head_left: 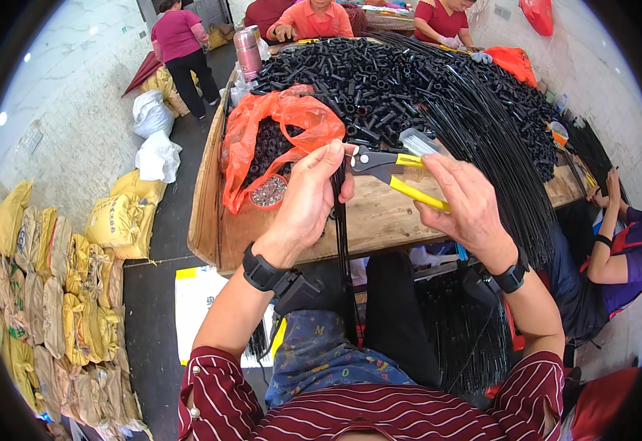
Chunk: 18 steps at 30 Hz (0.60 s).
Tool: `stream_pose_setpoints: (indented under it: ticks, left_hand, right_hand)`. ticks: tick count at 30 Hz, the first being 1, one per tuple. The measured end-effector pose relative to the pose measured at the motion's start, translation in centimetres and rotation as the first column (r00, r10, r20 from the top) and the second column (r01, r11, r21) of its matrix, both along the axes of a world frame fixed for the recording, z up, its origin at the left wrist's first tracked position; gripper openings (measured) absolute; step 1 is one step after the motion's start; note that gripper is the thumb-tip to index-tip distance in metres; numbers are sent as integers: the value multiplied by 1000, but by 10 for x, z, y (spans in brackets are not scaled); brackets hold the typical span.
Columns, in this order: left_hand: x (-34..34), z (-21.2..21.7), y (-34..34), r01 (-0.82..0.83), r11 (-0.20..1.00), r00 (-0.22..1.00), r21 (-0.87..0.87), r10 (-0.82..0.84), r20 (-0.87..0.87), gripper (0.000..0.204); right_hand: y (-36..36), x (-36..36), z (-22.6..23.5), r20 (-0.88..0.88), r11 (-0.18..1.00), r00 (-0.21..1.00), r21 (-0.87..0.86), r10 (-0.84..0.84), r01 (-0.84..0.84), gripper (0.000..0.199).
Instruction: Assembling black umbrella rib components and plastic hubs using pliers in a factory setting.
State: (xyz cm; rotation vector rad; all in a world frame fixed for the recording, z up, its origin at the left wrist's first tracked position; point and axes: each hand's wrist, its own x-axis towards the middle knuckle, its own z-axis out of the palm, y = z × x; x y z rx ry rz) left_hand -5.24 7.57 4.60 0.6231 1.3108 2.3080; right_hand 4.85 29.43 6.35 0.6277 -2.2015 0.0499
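Note:
My right hand grips yellow-handled pliers with dark jaws. Their jaws reach left to the fingertips of my left hand. That left hand is closed, thumb up, around thin black cables that hang down past the table edge toward my lap. What sits at the jaws is too small to make out. Just behind my right fingers shows a clear plastic piece; whether they touch it I cannot tell. Left of my hands, an orange-red plastic bag holds dark small parts, beside a dish of small metal bits.
A large pile of black tubular parts and long black cables cover much of the wooden table. A pink thermos stands at its far left. Filled sacks line the left floor. Several people work around the table.

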Motion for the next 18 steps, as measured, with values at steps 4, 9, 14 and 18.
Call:
stream_pose_setpoints:
  ticks: [4, 9, 14, 18]
  left_hand:
    - [-3, -4, -2, 31, 997, 997, -76, -36, -66, 41]
    - [1, -1, -2, 96, 989, 984, -114, -111, -140, 44]
    - [5, 4, 0, 135, 986, 976, -95, -149, -160, 42]
    - [4, 2, 0, 143, 982, 965, -127, -166, -203, 42]
  right_hand:
    - [-3, 6, -2, 664, 792, 666, -584, 340, 178, 42]
    - [-11, 8, 13, 685, 552, 118, -665, 719, 503, 38]
    - [-4, 3, 29, 599, 538, -59, -667, 799, 515, 55]
    - [0, 2, 44, 633, 580, -67, -655, 771, 484, 59]
